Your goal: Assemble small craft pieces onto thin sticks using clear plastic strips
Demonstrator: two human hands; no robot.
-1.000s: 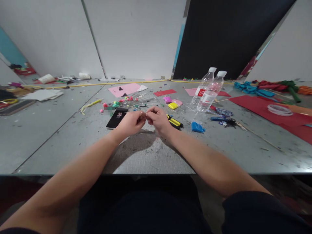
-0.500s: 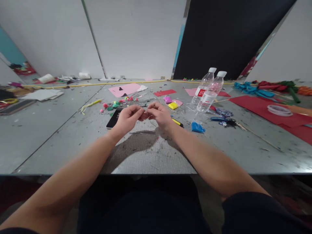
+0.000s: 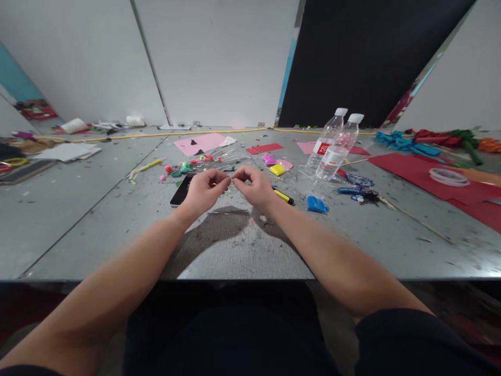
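My left hand [image 3: 208,189] and my right hand [image 3: 253,186] meet fingertip to fingertip above the middle of the table. Thumb and fingers are pinched on each, and whatever sits between them is too small to make out. Partly behind my left hand lies a black phone [image 3: 180,193]. A yellow and black cutter [image 3: 284,196] rests beside my right wrist. On the tabletop beneath my hands is a thin wire-like stick [image 3: 228,212]. Beyond my fingers are coloured clay lumps [image 3: 185,167], mostly green and pink, among thin clear strips.
Two clear bottles [image 3: 332,156] stand to the right, behind a blue clay packet [image 3: 318,204]. Yellow [image 3: 277,169] and purple [image 3: 269,160] packets lie farther back. Pliers [image 3: 358,192], red sheets [image 3: 422,175] and a tape roll [image 3: 449,176] are at right. Pink paper [image 3: 202,144] lies behind.
My fingertips have drawn slightly apart from their earlier overlap, with the right hand shifting a little left. The objects on the table have stayed put.
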